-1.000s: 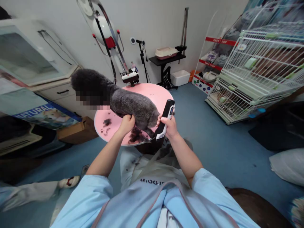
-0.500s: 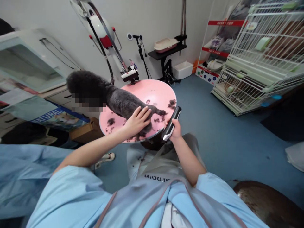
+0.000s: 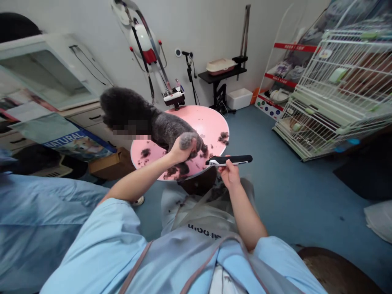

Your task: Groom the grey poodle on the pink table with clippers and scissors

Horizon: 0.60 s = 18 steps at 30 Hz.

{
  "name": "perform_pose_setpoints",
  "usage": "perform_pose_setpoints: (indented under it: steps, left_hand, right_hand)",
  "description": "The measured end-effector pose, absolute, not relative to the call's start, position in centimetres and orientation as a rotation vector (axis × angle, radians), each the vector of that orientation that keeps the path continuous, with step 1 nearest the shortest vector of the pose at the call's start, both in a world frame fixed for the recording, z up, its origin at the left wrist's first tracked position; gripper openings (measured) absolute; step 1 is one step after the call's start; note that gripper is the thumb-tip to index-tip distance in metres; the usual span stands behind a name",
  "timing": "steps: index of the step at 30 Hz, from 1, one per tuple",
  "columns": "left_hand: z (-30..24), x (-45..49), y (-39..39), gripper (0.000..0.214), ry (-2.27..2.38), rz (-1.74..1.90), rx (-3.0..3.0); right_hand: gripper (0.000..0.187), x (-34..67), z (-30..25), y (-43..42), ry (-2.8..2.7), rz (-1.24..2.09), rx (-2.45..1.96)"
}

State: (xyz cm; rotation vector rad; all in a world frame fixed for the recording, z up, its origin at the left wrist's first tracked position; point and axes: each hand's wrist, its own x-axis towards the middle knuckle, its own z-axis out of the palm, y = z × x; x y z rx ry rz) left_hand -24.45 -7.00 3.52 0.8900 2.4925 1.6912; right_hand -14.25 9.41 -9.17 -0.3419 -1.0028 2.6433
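Note:
A small grey curly dog (image 3: 159,124) stands on a round pink grooming table (image 3: 211,122), head to the left. My left hand (image 3: 179,152) is closed around the dog's rear end, lifting the fur there. My right hand (image 3: 229,171) grips a black and white electric clipper (image 3: 229,160), held level just off the table's near right edge, its blade pointing left toward the dog's rear. Clumps of cut dark fur (image 3: 223,136) lie scattered on the pink top.
A grooming arm with a red and white dryer (image 3: 145,41) rises behind the table. White wire cages (image 3: 337,90) stand at the right, a glass cabinet (image 3: 45,73) at the left, a cardboard box (image 3: 113,161) below it. Another person's blue sleeve (image 3: 36,220) fills the lower left.
My left hand went from lying flat on the dog's back to gripping its rear. The clipper swung from upright to level, and the view shifted slightly.

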Motion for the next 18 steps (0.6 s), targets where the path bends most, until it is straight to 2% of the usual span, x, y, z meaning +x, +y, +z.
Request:
perform_pose_setpoints:
  steps: [2,7,10,18]
  left_hand:
    - [4.7,-24.2,-6.7,0.057,2.399,1.855,0.935]
    - [6.8,-24.1,-6.5,0.061,2.116,2.133,0.835]
    - [7.2,-24.0,-6.6,0.059,1.975,2.241,0.807]
    - [8.5,-23.8,-5.8,0.055,1.905,2.317,0.632]
  right_hand:
    - [0.048,-15.4,-6.6,9.2,-1.047,2.507,-0.282]
    - [0.038,-17.8,-0.9,7.7,-1.368,2.162,0.004]
    - [0.037,-18.1,-0.9,6.6,-1.49,2.132,0.046]
    - [0.045,-17.1,-2.9,4.9,-1.38,2.124,0.041]
